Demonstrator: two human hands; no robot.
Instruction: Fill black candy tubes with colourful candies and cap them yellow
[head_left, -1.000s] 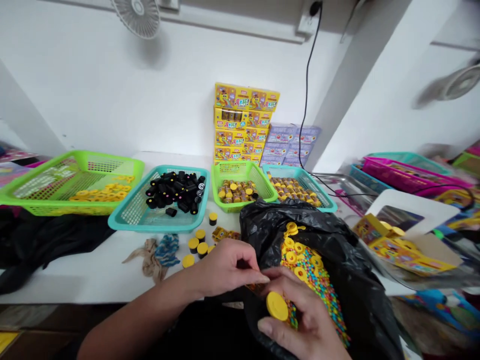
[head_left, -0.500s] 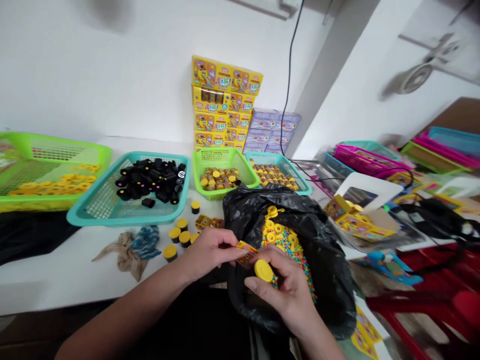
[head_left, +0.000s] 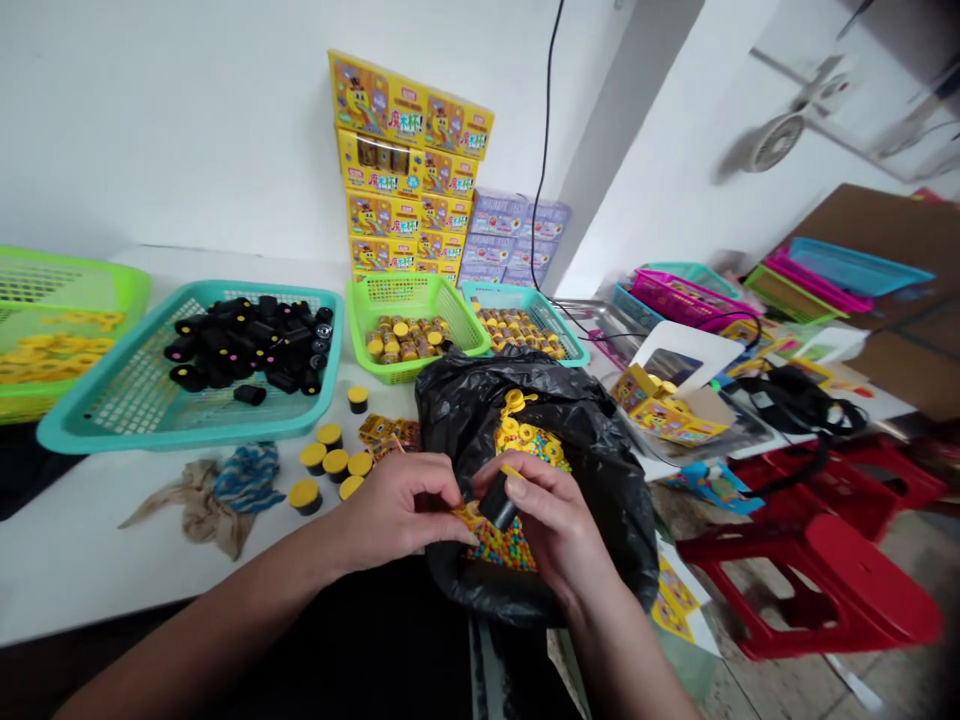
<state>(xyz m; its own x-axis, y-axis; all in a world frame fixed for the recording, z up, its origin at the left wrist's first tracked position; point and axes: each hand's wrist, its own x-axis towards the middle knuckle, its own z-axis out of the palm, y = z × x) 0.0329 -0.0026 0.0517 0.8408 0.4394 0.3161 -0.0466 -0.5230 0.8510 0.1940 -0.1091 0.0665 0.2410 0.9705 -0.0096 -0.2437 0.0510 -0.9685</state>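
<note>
My right hand [head_left: 559, 515] is closed around a small black cup with a yellow lid [head_left: 497, 505]. The cup is tilted, its black side toward me. Close beside it, my left hand [head_left: 416, 508] pinches a yellow printed label [head_left: 469, 516] between thumb and finger; part of the label is hidden. Both hands are over a black plastic bag [head_left: 611, 480] holding small coloured balls [head_left: 514, 550] and yellow ring-shaped pieces [head_left: 525, 436]. Left of my left hand stand several yellow-lidded black cups [head_left: 336, 464]. Printed labels [head_left: 390, 432] lie behind that hand.
A teal basket [head_left: 180, 425] holds black cups. A green basket [head_left: 409, 372] and another teal basket [head_left: 574, 350] hold small filled cups. Yellow boxes [head_left: 409, 100] are stacked by the wall. Crumpled cloths [head_left: 217, 495] lie left, a red stool [head_left: 817, 580] stands right.
My right hand has turned the cup, so its black side faces me instead of the yellow lid. The label has come close to the cup's side. The view has swung to the right.
</note>
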